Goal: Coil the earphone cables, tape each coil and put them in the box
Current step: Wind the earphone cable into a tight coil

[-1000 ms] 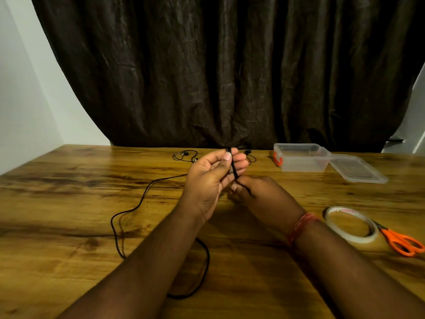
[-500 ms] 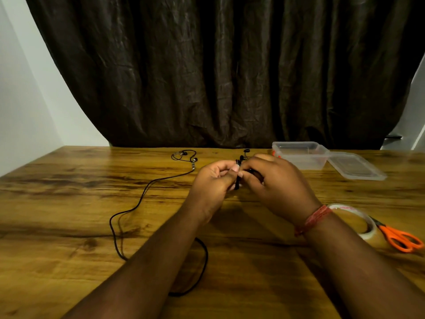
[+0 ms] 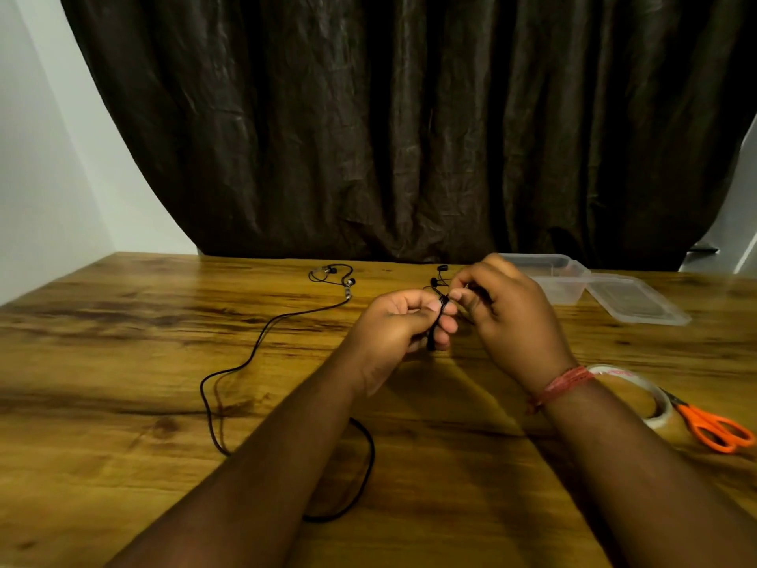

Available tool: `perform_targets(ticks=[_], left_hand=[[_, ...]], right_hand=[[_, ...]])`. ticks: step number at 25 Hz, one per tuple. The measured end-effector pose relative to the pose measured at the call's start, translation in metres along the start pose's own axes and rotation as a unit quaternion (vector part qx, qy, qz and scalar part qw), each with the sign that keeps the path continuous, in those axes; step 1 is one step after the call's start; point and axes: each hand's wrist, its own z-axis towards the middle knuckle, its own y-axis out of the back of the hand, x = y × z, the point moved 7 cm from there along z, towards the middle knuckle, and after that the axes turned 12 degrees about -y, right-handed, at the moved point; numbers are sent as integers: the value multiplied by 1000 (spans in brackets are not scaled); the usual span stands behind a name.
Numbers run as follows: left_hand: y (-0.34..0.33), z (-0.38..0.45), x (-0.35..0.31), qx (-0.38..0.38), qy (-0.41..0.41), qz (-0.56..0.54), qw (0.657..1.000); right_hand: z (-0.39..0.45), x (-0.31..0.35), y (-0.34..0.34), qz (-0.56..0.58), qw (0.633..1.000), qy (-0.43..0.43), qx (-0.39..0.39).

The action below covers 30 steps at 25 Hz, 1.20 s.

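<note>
A small black earphone coil [image 3: 435, 323] sits wound around the fingers of the left hand [image 3: 403, 327], held above the middle of the wooden surface [image 3: 123, 362]. The left hand's fingers curl around the loops, with the thumb pressing on them from the top. The right hand [image 3: 506, 311] meets it from the right, its thumb and forefinger pinching the cable just beside the coil; a red thread band [image 3: 561, 385] circles that wrist. Two black earbuds [image 3: 437, 275] of this set show just beyond the hands, whether hanging or lying on the surface cannot be told.

A second earphone cable [image 3: 254, 358] lies loose on the surface to the left. Its earbuds [image 3: 327, 272] rest near the far edge, and the black lead runs toward the person, bends in a long loop, and passes under the left forearm.

A clear plastic box [image 3: 549, 266] stands open at the far right, partly hidden behind the right hand, with its clear lid [image 3: 633, 301] lying flat beside it on the right. Nearer the person, a roll of clear tape [image 3: 651, 397] lies flat just behind the right wrist, and orange-handled scissors [image 3: 715, 428] rest against its right side.

A dark brown curtain [image 3: 389, 116] hangs behind the surface, with a pale wall [image 3: 41, 157] to the left.
</note>
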Motion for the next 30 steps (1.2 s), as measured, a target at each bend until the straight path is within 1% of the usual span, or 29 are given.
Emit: perform_targets(ticks=[3,5,7,9,11,13,15,18,21,22,26,28,30], left_hand=[[1,1,-6,-26,-20,-80,996],[3,2,-10,-52,-38,-134,989],[8,3,-13,-90,-59,-173,979],[16,5,-15,-130,-78,-186,971],[24,6,-15,-159,-92,-178,967],[29,6,-13,-173,-99,-141,970],[30,7,-12,-174,-100,-80,977],[27,5,-7,-159,-77,-1,984],[19,5,2,-105,-36,99,989],[15,5,5,-86,-22,103,991],[6,2,8,-44,16,17,999],[3,0,6,-18,17,-6,1000],[1,-1,3,-12,8,-46,999]], right_hand=[[-1,-6,-14,52,998,-25,18],[-5,-8,-29,68,994,-48,68],[-11,-7,-46,59,988,-60,132],[-16,-1,-56,35,982,-39,181],[-20,9,-57,-12,979,3,203],[-22,16,-51,-65,978,38,195],[-21,22,-41,-80,978,56,182],[-15,24,-25,-33,986,48,159],[-8,19,-13,-2,994,25,108],[-6,17,-10,-4,996,21,90],[-1,7,-3,-4,999,10,49],[1,1,-3,7,999,-2,38],[1,-3,-5,22,999,-14,32]])
